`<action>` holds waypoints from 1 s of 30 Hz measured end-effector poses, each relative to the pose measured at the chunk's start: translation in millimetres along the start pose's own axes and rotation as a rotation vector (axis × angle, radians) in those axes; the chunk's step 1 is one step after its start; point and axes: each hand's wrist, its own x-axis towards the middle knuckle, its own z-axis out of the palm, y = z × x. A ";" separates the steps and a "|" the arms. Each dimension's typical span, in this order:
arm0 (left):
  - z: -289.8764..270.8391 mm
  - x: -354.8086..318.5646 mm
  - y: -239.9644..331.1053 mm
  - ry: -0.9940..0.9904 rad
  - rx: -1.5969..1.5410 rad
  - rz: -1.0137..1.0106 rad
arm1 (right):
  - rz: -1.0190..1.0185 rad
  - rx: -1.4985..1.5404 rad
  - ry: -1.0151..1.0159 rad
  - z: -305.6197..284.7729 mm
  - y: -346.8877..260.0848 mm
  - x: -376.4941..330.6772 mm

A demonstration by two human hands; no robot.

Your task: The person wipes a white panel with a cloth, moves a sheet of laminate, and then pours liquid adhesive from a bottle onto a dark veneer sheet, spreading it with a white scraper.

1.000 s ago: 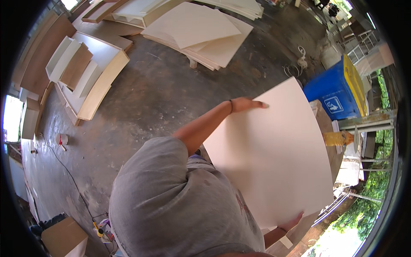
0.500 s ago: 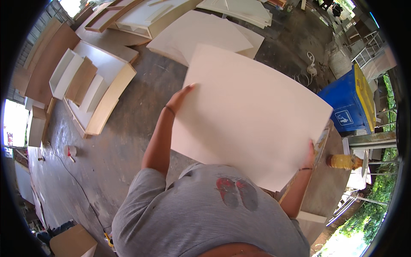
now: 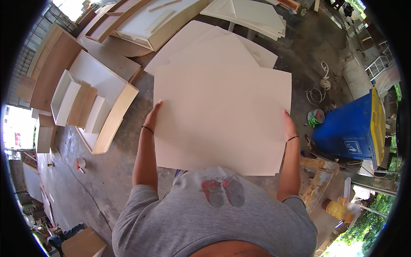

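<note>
Head view: left hand [image 3: 153,115] and right hand [image 3: 290,125] pinch a pale board [image 3: 222,120] by opposite side edges, thumbs on top, just in front of the grey shirt [image 3: 218,222]. It's a two-handed hold, and moving on seems to call for keeping both sides level. Fingers underneath are hidden, and whether its far edge touches the board pile [image 3: 218,49], I can't tell.

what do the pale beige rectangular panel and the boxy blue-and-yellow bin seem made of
The pale beige rectangular panel: probably wood-based board, possibly laminated; its matte face shows no grain, and it looks flat, held at opposite edges.
The boxy blue-and-yellow bin: likely moulded plastic, with smooth-looking, evenly coloured sides.
</note>
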 end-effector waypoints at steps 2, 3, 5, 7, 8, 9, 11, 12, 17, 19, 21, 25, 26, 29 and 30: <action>4.1 37.1 20.8 -0.001 0.024 -0.004 | -0.014 -0.012 -0.011 -5.6 0.0 44.1; 11.9 56.3 30.8 -0.013 0.042 0.000 | -0.001 -0.010 0.008 -8.2 1.1 66.9; 17.4 103.4 48.8 -0.047 0.061 -0.027 | 0.036 -0.011 0.060 -6.1 2.3 105.1; 18.3 159.5 71.1 -0.095 0.071 -0.077 | 0.095 0.046 0.049 1.9 -0.7 136.5; 18.1 185.0 83.6 -0.111 0.126 -0.123 | 0.123 0.075 0.045 10.2 -3.0 150.2; 17.2 207.9 95.3 -0.126 0.181 -0.168 | 0.118 0.095 0.087 16.2 6.3 162.1; 28.9 255.7 113.0 -0.196 0.246 -0.230 | 0.090 0.102 0.180 15.7 20.8 178.7; 32.7 278.4 125.6 -0.235 0.278 -0.248 | 0.102 0.132 0.211 18.2 25.5 190.6; 26.2 395.6 142.0 -0.318 0.265 -0.304 | 0.227 0.231 0.371 61.9 48.2 240.6; 31.2 433.4 154.2 -0.356 0.262 -0.325 | 0.239 0.275 0.380 74.3 55.8 260.2; 36.9 459.1 166.0 -0.350 0.361 -0.265 | 0.227 0.304 0.409 83.1 64.2 277.6; 61.3 485.8 191.0 -0.381 0.313 -0.346 | 0.197 0.301 0.475 90.8 74.4 295.3; 61.8 496.0 191.2 -0.404 0.320 -0.357 | 0.192 0.293 0.484 92.3 74.6 297.7; 59.6 523.9 188.7 -0.441 0.396 -0.367 | 0.236 0.324 0.568 100.5 71.3 300.5; 60.1 530.1 187.4 -0.434 0.455 -0.353 | 0.237 0.341 0.552 98.3 75.7 299.0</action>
